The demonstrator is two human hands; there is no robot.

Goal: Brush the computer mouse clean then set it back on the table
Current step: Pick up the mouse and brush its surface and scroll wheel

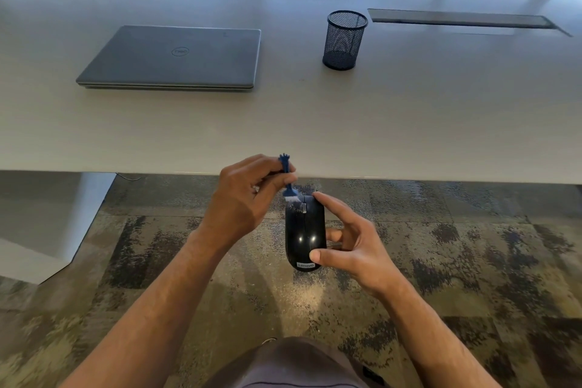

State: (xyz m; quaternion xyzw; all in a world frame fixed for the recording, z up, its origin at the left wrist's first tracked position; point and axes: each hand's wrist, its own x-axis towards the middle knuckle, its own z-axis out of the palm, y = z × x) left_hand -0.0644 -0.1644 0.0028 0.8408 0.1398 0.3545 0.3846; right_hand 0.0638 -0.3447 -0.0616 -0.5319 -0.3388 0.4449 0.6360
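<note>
Head view: The right hand (pixel 352 242) grips the black computer mouse (pixel 305 231) by its sides, thumb at the rear end and index fingertip at the front. The mouse is held in the air over the carpeted floor (pixel 472 261), just short of the tabletop (pixel 283 123) edge. The left hand (pixel 245 198) pinches a small blue brush (pixel 288 179), its pale bristles touching the mouse's front left, beside the scroll wheel. A closed laptop (pixel 170 57) and mesh pen cup (pixel 345 39) stand on the tabletop.

Both hands are raised close together, left hand (pixel 242 198) seemingly pinching, right hand (pixel 352 246) curled.
</note>
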